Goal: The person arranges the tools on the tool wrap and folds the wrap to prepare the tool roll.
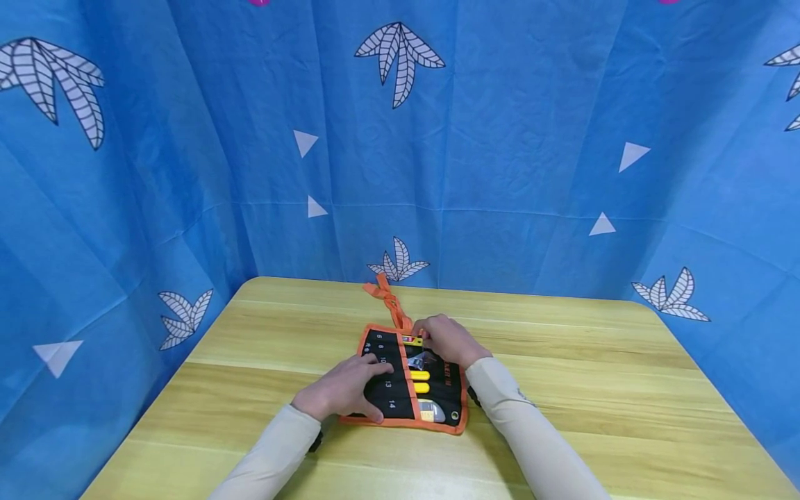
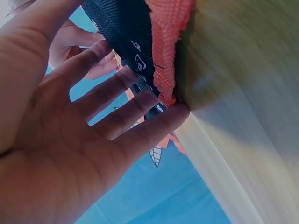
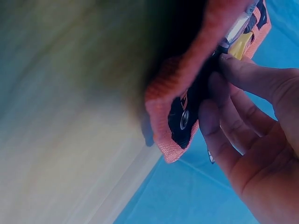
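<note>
A black tool roll [image 1: 400,378] with orange edging lay partly folded on a wooden table [image 1: 594,389], its orange tie strap [image 1: 387,298] trailing toward the blue leaf-patterned backdrop [image 1: 500,139]. The left hand [image 1: 346,389] rested flat, fingers straight, on the numbered pockets. The right hand [image 1: 446,340] touched the roll's far right part, beside yellow-handled tools [image 1: 420,380] showing in the fold.

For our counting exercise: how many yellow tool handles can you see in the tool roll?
2. Both yellow handles sit mid-roll, between the hands: one directly above the other, right of the orange centre strip. The right hand covers part of the tool roll, so more may be hidden.
</note>
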A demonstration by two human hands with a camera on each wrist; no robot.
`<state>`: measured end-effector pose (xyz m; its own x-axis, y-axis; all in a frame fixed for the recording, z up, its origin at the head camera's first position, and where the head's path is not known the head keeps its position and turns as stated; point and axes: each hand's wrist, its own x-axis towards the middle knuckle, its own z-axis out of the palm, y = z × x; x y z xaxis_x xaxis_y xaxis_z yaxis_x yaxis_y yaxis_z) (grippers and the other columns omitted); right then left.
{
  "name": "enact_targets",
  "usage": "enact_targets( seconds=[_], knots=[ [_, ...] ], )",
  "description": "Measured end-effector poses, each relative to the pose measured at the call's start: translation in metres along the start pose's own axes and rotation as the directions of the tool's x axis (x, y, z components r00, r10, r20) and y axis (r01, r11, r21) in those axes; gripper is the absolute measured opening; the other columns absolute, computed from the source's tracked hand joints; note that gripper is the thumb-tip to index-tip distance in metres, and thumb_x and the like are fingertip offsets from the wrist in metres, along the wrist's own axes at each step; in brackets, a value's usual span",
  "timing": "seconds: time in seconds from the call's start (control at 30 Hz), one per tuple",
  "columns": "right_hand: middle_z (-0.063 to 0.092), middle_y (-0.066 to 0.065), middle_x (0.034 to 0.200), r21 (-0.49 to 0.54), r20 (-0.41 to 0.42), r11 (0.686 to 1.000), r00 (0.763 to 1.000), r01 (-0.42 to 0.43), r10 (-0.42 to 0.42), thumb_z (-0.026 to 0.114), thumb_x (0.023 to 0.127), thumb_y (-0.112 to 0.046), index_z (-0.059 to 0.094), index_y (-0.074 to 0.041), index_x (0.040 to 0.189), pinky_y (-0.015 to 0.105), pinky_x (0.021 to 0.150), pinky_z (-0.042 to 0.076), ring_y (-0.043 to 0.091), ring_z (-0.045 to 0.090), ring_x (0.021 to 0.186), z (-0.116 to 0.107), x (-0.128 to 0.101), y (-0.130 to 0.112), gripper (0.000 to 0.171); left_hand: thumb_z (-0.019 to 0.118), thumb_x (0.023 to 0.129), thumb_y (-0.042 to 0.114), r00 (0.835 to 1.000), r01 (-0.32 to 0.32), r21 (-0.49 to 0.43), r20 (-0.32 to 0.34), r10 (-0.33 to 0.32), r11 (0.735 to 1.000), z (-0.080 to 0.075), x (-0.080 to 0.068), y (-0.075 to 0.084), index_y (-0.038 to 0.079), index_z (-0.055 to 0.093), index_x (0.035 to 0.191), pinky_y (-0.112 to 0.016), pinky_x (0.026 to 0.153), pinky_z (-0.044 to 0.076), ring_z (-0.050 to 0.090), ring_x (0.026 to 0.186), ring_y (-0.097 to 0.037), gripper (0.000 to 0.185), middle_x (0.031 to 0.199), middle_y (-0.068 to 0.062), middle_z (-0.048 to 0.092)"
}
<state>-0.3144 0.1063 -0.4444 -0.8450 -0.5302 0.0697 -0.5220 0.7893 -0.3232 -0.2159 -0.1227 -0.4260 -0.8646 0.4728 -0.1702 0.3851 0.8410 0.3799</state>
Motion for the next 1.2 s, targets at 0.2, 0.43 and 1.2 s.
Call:
enact_targets(
  seconds=[0.2, 0.43, 1.2],
  knots=[
    [0.069, 0.001, 0.107, -0.019, -0.012, 1.000, 1.000, 0.004, -0.004, 0.074, 0.093, -0.003, 0.076, -0.016, 0.111, 0.037, 0.091, 0.058, 0.016, 0.066, 0.094, 0.0011, 0.0009, -0.0013, 0.023, 0.094, 0.072, 0.037, 1.000, 0.009, -0.006, 0.006, -0.009, 1.000, 0.0001, 0.0004, 0.0000, 0.019, 0.059, 0.144, -0.055, 0.111, 0.044, 0.051, 0.129, -0.034, 0.081, 0.148, -0.014, 0.052],
    [0.066, 0.003, 0.114, 0.004, -0.001, 1.000, 1.000, -0.001, 0.001, 0.073, 0.093, -0.003, 0.076, -0.015, 0.111, 0.037, 0.093, 0.057, 0.018, 0.064, 0.097, 0.0007, 0.0016, -0.0023, 0.021, 0.094, 0.073, 0.038, 1.000, 0.021, -0.009, 0.013, -0.021, 1.000, 0.0000, 0.0000, -0.0001, 0.020, 0.059, 0.144, -0.055, 0.112, 0.043, 0.050, 0.133, -0.035, 0.081, 0.150, -0.014, 0.051],
    [0.070, 0.003, 0.109, 0.022, 0.010, 1.000, 1.000, 0.001, -0.001, 0.072, 0.094, -0.002, 0.076, -0.013, 0.112, 0.038, 0.092, 0.057, 0.018, 0.066, 0.098, -0.0021, -0.0019, 0.0009, 0.021, 0.092, 0.074, 0.041, 1.000, 0.006, 0.026, 0.017, -0.006, 1.000, 0.0028, 0.0030, -0.0038, 0.022, 0.059, 0.145, -0.052, 0.110, 0.046, 0.052, 0.129, -0.031, 0.081, 0.148, -0.011, 0.052]
  ],
)
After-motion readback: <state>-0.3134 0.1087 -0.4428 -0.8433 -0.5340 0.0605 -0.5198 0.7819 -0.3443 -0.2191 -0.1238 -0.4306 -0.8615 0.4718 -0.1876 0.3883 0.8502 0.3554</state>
